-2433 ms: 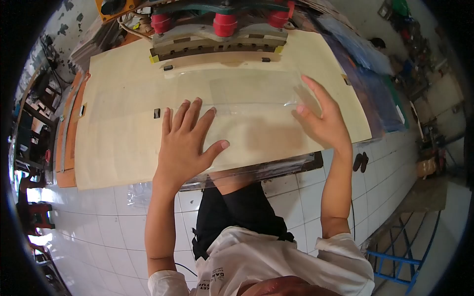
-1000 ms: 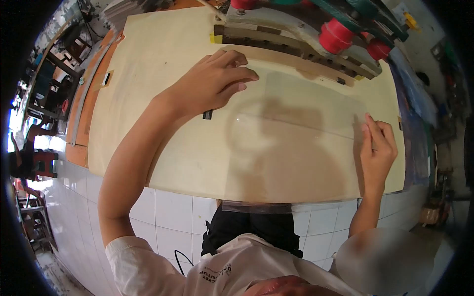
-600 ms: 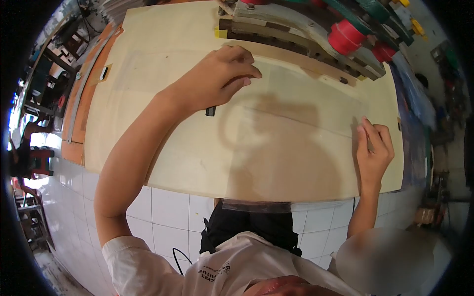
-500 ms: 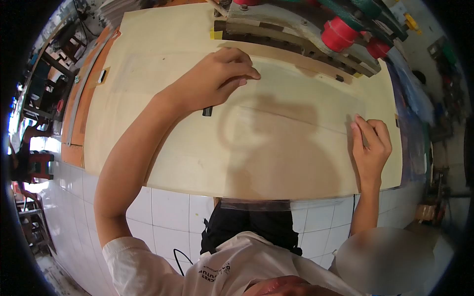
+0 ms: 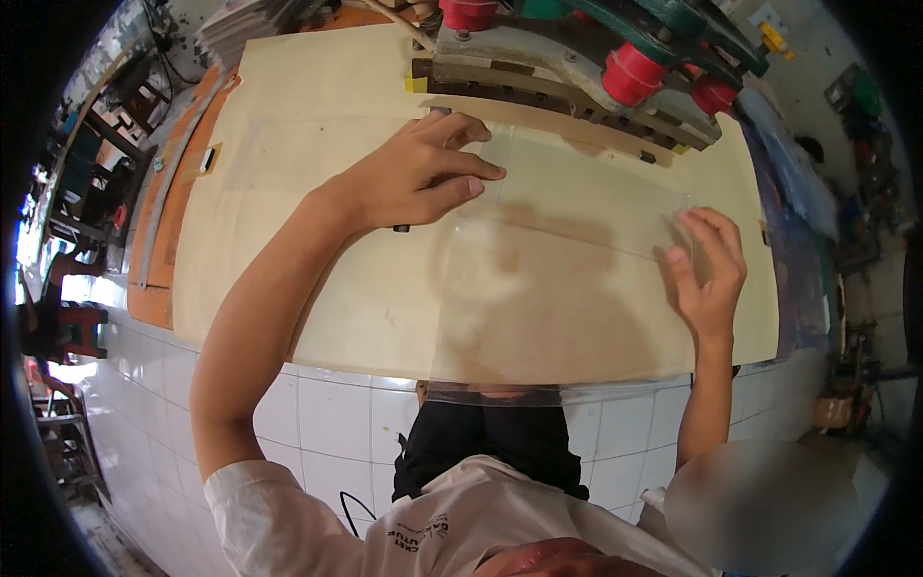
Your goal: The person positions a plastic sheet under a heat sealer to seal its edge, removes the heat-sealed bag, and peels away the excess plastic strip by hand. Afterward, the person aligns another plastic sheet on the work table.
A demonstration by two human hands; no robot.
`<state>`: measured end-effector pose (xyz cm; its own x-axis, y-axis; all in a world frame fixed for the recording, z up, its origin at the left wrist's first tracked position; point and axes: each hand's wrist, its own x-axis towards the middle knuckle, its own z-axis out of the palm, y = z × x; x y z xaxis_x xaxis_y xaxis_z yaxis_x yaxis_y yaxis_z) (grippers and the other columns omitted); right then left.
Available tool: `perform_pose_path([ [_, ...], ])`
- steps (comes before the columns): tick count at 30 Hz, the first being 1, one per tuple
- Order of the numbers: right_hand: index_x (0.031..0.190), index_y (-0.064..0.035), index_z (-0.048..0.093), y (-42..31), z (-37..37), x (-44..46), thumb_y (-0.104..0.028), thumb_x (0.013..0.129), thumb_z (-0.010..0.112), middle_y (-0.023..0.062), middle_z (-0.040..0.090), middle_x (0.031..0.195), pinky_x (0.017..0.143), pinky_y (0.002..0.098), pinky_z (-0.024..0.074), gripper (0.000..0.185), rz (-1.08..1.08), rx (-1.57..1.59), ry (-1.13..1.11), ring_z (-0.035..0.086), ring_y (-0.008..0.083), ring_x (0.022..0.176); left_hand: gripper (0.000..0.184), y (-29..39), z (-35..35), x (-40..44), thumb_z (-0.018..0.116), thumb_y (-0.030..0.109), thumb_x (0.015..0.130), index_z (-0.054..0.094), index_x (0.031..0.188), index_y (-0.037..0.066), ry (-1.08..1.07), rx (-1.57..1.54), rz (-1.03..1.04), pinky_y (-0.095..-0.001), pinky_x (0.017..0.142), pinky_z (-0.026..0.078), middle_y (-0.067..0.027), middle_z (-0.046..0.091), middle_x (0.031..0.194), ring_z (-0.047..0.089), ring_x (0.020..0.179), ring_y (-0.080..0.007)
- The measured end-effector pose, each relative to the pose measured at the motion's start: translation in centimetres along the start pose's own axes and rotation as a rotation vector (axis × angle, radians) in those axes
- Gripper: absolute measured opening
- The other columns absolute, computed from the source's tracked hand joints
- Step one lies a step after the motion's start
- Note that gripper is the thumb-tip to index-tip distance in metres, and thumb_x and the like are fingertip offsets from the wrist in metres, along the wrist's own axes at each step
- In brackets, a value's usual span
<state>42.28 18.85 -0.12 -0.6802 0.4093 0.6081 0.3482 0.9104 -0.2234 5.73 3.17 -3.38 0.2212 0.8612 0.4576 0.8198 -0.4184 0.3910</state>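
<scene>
Clear plastic sheeting (image 5: 548, 327) lies over a cream-coloured board (image 5: 356, 327) on the table, and its near edge overhangs the front. A crosswise edge or fold shows in the plastic between my hands. My left hand (image 5: 423, 173) rests over the board at the sheet's upper left, fingers apart, index finger stretched towards the plastic. A small black piece (image 5: 401, 229) sits just below that wrist. At the sheet's right side is my right hand (image 5: 713, 274), thumb and fingers apart beside the plastic's edge. Whether its fingertips touch the plastic I cannot tell.
A machine with red knobs (image 5: 635, 75) and a long bar (image 5: 548, 91) stands along the table's far side. A metal ruler (image 5: 163, 192) lies at the left. Bluish plastic (image 5: 803, 173) is heaped at the right edge; stacked sheets (image 5: 245, 34) lie back left.
My right hand's fingers have spread from a near-pinch and shifted slightly left. My left hand has moved slightly down, its fingers spreading. The plastic's upper edge stands out more clearly.
</scene>
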Motion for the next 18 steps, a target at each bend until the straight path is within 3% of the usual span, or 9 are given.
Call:
perform_pose_path([
  [1,0.122,-0.0046,0.074,0.8,0.0,-0.2,-0.014,0.092,0.071,0.019,0.066,0.127,0.104,0.0401,0.0488,0.031,0.092,0.004,0.022,0.062,0.0331,0.121,0.028,0.0,0.0,0.1,0.067,0.017,0.095,0.077,0.119,0.007,-0.003,-0.01,-0.004,-0.0443,0.104,0.044,-0.0219,0.058,0.13,0.055,0.12,-0.0364],
  [2,0.122,-0.0046,0.074,1.8,0.1,-0.5,-0.014,0.092,0.071,0.019,0.066,0.127,0.104,0.0401,0.0488,0.031,0.097,0.004,0.026,0.062,0.0331,0.121,0.028,0.1,-0.1,0.2,0.067,0.017,0.095,0.077,0.119,0.007,-0.009,-0.01,0.0,-0.0443,0.104,0.044,-0.0219,0.058,0.13,0.055,0.12,-0.0364],
  [4,0.141,-0.0048,0.062,3.3,0.4,-0.8,-0.023,0.1,0.063,0.0224,0.055,0.148,0.115,0.0414,0.0406,0.045,0.243,0.118,-0.075,0.052,0.0356,0.138,0.027,0.3,-0.4,0.2,0.067,0.016,0.094,0.077,0.118,0.006,-0.036,-0.06,-0.039,-0.0428,0.103,0.044,-0.0212,0.058,0.13,0.055,0.12,-0.0354],
  [8,0.149,-0.0069,0.054,3.3,0.9,-1.5,-0.024,0.103,0.06,0.023,0.047,0.156,0.118,0.0422,0.0369,0.05,0.286,0.171,-0.199,0.045,0.0374,0.145,0.024,0.5,-0.5,0.0,0.069,0.014,0.092,0.079,0.113,0.009,-0.004,-0.205,-0.112,-0.0409,0.098,0.05,-0.0184,0.06,0.129,0.057,0.119,-0.033],
  [10,0.151,-0.0087,0.052,3.0,0.7,-1.4,-0.023,0.103,0.059,0.0232,0.04,0.161,0.119,0.0426,0.0362,0.051,0.274,0.089,-0.248,0.043,0.0368,0.147,0.025,0.6,-0.7,0.0,0.064,0.008,0.093,0.076,0.114,0.003,0.005,-0.214,-0.184,-0.0409,0.099,0.047,-0.0192,0.059,0.128,0.057,0.119,-0.0323],
  [14,0.152,-0.0099,0.052,2.8,0.8,-1.4,-0.026,0.104,0.057,0.0228,0.036,0.164,0.119,0.0443,0.0352,0.051,0.301,0.049,-0.28,0.041,0.0377,0.148,0.026,0.3,-0.7,0.1,0.059,0.004,0.091,0.075,0.112,0.001,0.012,-0.178,-0.182,-0.0396,0.096,0.05,-0.0186,0.06,0.125,0.059,0.116,-0.031],
  [18,0.154,-0.0111,0.049,2.9,0.9,-1.5,-0.038,0.106,0.053,0.0219,0.033,0.165,0.121,0.0474,0.032,0.055,0.227,0.002,-0.292,0.039,0.041,0.148,0.03,0.2,-0.7,0.3,0.054,0.001,0.09,0.072,0.114,-0.001,0.028,-0.194,-0.217,-0.0384,0.096,0.051,-0.0181,0.06,0.123,0.061,0.114,-0.0309],
])
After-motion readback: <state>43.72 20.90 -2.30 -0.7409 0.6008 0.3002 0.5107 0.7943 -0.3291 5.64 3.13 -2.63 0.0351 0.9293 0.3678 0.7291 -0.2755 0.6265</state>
